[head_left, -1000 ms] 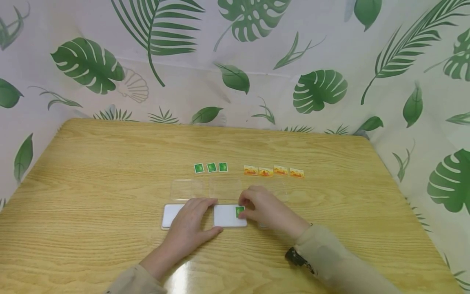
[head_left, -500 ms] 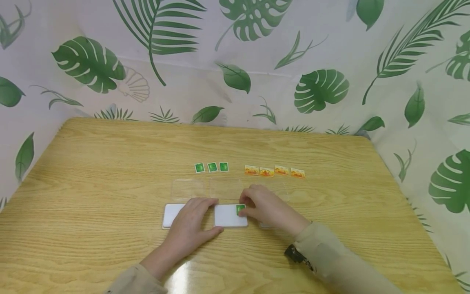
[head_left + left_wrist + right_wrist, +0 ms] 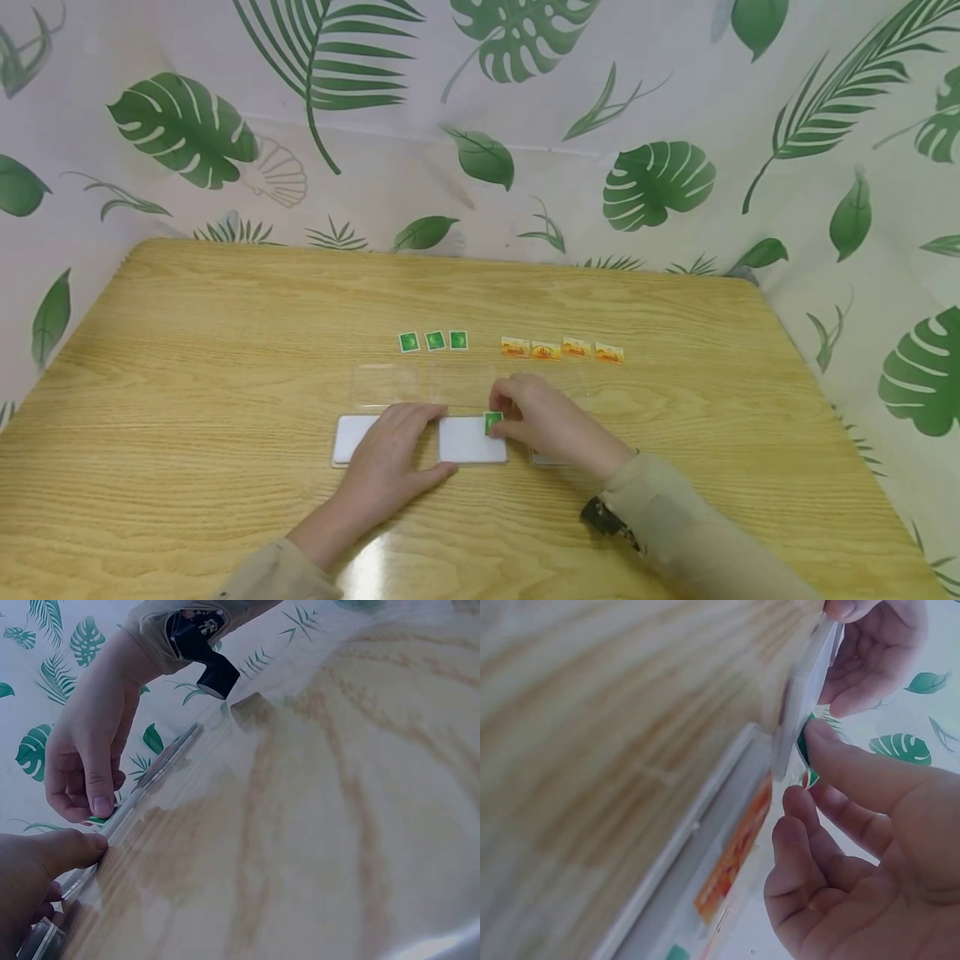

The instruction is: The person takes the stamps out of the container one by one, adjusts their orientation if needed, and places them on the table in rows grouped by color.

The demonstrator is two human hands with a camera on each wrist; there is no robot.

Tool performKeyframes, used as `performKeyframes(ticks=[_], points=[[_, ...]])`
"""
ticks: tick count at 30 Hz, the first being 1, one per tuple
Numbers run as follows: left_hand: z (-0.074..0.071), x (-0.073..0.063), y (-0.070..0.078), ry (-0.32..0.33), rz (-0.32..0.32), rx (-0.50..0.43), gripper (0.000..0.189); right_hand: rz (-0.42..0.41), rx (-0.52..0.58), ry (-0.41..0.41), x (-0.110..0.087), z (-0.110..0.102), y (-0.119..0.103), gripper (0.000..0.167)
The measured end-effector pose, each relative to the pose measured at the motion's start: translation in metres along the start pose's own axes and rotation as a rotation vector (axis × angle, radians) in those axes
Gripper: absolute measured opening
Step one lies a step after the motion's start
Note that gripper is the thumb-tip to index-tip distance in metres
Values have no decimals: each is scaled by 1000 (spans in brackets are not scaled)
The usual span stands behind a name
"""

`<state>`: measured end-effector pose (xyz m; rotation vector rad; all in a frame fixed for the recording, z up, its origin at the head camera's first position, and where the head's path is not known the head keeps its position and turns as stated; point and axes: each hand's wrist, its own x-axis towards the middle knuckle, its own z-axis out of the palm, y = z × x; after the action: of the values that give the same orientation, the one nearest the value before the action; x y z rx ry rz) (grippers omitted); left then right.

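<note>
A small green stamp-like square (image 3: 492, 422) with a white border is pinched between the thumb and fingers of my right hand (image 3: 543, 421), over the far right corner of the middle white case (image 3: 467, 442). My left hand (image 3: 386, 454) grips that case at its left end, thumb on the near edge and fingers at the far edge. In the right wrist view, the green square (image 3: 807, 746) stands tilted by the case's end under the thumb. Another white case (image 3: 352, 437) lies partly behind my left hand. A third case (image 3: 697, 847), mostly hidden under my right hand, bears an orange stamp-like piece (image 3: 735, 847).
Three green squares (image 3: 435, 340) lie in a row farther back, with several orange pieces (image 3: 545, 350) to their right. Clear plastic lids (image 3: 384, 385) lie between these rows and the cases. The wooden table (image 3: 225, 333) meets a leaf-patterned wall covering (image 3: 375, 192) at the back.
My right hand has shifted the green square slightly away from me, from the case's right part to its far edge. My left hand keeps its grip on the case.
</note>
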<state>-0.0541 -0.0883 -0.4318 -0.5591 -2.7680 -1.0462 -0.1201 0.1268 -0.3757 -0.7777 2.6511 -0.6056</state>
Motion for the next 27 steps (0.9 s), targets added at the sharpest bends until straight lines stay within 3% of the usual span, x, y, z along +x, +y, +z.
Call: performKeyframes(ticks=[17,27], points=[[-2,0,1,1,-2,-3,65,64,135,-2,11,-11,4,14],[-1,0,0,7,6,1,65,-3,180,15,38,-24,0,4]])
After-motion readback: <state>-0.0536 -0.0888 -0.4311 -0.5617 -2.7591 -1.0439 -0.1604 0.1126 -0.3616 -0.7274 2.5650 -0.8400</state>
